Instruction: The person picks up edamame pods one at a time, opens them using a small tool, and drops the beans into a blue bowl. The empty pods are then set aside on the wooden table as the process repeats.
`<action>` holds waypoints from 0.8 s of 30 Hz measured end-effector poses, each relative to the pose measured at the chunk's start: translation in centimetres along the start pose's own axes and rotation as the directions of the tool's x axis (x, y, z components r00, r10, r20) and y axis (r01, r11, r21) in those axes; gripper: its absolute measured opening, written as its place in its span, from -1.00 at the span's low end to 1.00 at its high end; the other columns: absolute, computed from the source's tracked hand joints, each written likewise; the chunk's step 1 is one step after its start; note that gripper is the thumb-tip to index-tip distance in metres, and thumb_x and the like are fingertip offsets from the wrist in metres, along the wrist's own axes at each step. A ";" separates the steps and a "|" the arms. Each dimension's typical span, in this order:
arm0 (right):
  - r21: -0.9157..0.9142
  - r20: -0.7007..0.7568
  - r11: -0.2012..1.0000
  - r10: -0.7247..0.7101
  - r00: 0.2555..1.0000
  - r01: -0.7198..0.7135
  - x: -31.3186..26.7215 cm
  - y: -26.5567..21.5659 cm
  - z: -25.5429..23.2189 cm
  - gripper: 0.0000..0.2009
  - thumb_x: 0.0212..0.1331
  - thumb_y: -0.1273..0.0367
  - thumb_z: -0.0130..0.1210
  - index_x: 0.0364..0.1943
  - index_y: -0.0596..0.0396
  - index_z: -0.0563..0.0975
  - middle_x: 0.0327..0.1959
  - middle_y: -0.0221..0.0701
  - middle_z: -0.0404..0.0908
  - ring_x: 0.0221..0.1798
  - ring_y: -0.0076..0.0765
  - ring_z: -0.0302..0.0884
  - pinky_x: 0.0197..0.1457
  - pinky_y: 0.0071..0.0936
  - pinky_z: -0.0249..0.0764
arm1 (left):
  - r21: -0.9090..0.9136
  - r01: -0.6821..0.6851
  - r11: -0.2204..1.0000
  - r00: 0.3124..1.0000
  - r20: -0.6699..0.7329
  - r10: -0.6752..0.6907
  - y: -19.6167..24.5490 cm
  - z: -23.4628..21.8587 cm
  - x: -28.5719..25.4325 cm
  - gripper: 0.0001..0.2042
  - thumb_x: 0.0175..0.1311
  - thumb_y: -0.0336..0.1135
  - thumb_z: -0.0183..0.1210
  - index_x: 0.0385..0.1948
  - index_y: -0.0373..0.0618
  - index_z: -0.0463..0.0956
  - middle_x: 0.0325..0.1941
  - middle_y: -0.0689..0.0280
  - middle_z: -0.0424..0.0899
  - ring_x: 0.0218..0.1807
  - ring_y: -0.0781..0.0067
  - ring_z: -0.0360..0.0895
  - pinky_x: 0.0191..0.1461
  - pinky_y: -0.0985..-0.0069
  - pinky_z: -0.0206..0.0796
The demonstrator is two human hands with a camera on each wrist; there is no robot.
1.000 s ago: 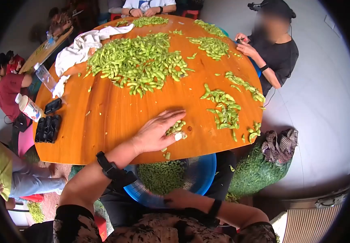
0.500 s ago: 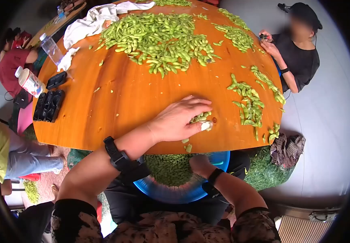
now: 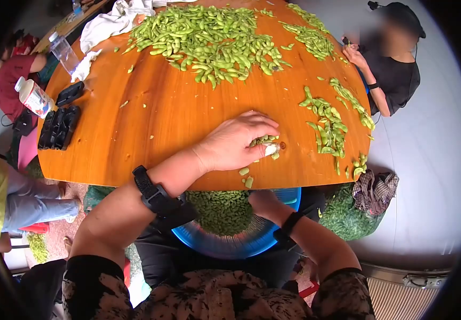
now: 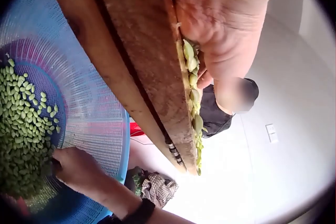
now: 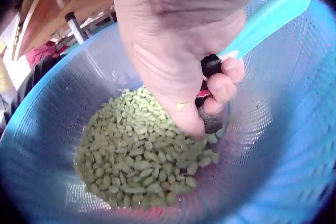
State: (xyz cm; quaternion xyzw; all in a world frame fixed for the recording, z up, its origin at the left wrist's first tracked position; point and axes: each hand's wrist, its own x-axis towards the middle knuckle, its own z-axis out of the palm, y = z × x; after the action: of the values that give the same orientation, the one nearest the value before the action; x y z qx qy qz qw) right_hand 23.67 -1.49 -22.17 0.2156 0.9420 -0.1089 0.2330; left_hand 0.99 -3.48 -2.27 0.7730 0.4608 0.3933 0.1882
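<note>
In the head view my left hand (image 3: pixel 238 140) rests on the wooden table (image 3: pixel 177 128) near its front edge, fingers fairly straight and thumb apart. A small heap of green soybeans (image 3: pixel 262 141) lies between thumb and fingers. Something white (image 3: pixel 270 150) covers the thumb tip. Below the edge, my right hand (image 5: pixel 178 71) reaches into a blue mesh basket (image 5: pixel 37 124). Its fingers curl round a tool with a turquoise handle (image 5: pixel 273 16); the working end is hidden in the hand. Shelled soybeans (image 5: pixel 136 161) fill the basket's bottom, with the fingertips right at them.
A large heap of soybean pods (image 3: pixel 204 42) covers the table's far middle; smaller piles (image 3: pixel 329 125) lie right. Left are a white cloth (image 3: pixel 108 24), a clear bottle (image 3: pixel 64 52), a white bottle (image 3: pixel 33 96) and a black tray (image 3: pixel 60 128). A person (image 3: pixel 393 64) sits at right.
My right hand has moved from the basket's near side up and right into its right part. The left hand stays by the soybeans. The head view has shifted.
</note>
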 end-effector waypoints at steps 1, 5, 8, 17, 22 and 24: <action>-0.002 0.000 1.000 -0.004 1.000 0.004 -0.1 -0.3 -0.1 -0.82 -0.06 0.50 0.06 -0.36 0.18 0.65 -0.22 -0.03 0.60 -0.06 0.04 0.56 0.06 -0.10 0.44 | 0.005 -0.004 1.000 1.000 0.010 0.004 -0.1 -0.1 -0.1 -0.65 0.10 -0.44 0.17 -0.01 -0.13 0.48 0.14 0.20 0.51 0.22 0.10 0.38 0.26 0.28 0.27; 0.018 -0.020 0.999 0.049 0.999 -0.049 0.4 -0.5 0.7 -0.84 -0.02 0.48 0.03 -0.41 0.17 0.64 -0.32 -0.10 0.63 -0.19 0.05 0.61 -0.07 -0.15 0.52 | 0.011 0.015 1.000 1.000 0.014 -0.015 -0.1 -0.2 -0.1 -0.66 0.11 -0.44 0.17 -0.02 -0.13 0.49 0.13 0.20 0.52 0.22 0.11 0.38 0.26 0.28 0.27; 0.025 -0.039 1.000 0.017 0.999 -0.016 0.4 -0.3 0.9 -0.85 -0.04 0.47 0.04 -0.43 0.18 0.63 -0.34 -0.11 0.63 -0.22 0.05 0.62 -0.11 -0.17 0.53 | 0.003 -0.006 1.000 1.000 0.003 0.006 -0.2 0.0 -0.1 -0.66 0.12 -0.45 0.16 -0.02 -0.13 0.49 0.12 0.19 0.52 0.21 0.11 0.39 0.26 0.28 0.27; 0.076 -0.167 0.996 -0.022 0.986 0.036 -0.1 -0.4 2.3 -0.88 -0.15 0.45 0.08 -0.54 0.14 0.62 -0.51 -0.14 0.60 -0.35 0.03 0.61 -0.23 -0.11 0.52 | -0.019 -0.017 1.000 1.000 -0.015 0.017 -0.5 0.0 0.1 -0.73 0.26 -0.30 0.08 -0.07 -0.19 0.52 0.07 0.19 0.56 0.19 0.13 0.39 0.28 0.29 0.24; 0.065 -0.111 0.997 0.049 0.993 -0.042 0.0 -1.0 1.6 -0.89 -0.10 0.42 0.06 -0.53 0.12 0.59 -0.48 -0.12 0.60 -0.34 0.06 0.60 -0.22 -0.09 0.53 | -0.298 0.041 0.954 0.998 -0.039 -0.055 -1.1 -0.4 0.0 -0.57 0.44 -0.03 -0.16 0.06 -0.17 0.45 0.22 0.16 0.44 0.29 0.14 0.34 0.35 0.30 0.13; 0.138 -0.241 0.990 0.062 0.969 -0.030 -0.8 -0.3 0.4 -0.89 -0.09 0.41 0.06 -0.49 0.11 0.59 -0.48 -0.13 0.60 -0.34 0.08 0.59 -0.23 -0.07 0.52 | -0.287 0.067 0.955 0.996 -0.030 -0.079 -0.9 -0.6 0.0 -0.41 0.44 0.16 -0.31 0.10 -0.17 0.43 0.28 0.17 0.39 0.33 0.15 0.30 0.39 0.31 0.06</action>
State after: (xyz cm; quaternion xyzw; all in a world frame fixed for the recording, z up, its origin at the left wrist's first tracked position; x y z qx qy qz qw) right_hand 24.26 -2.17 -22.08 0.2643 0.9489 -0.1387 0.1027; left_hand -0.02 -3.09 -2.48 0.7118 0.4312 0.4643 0.3030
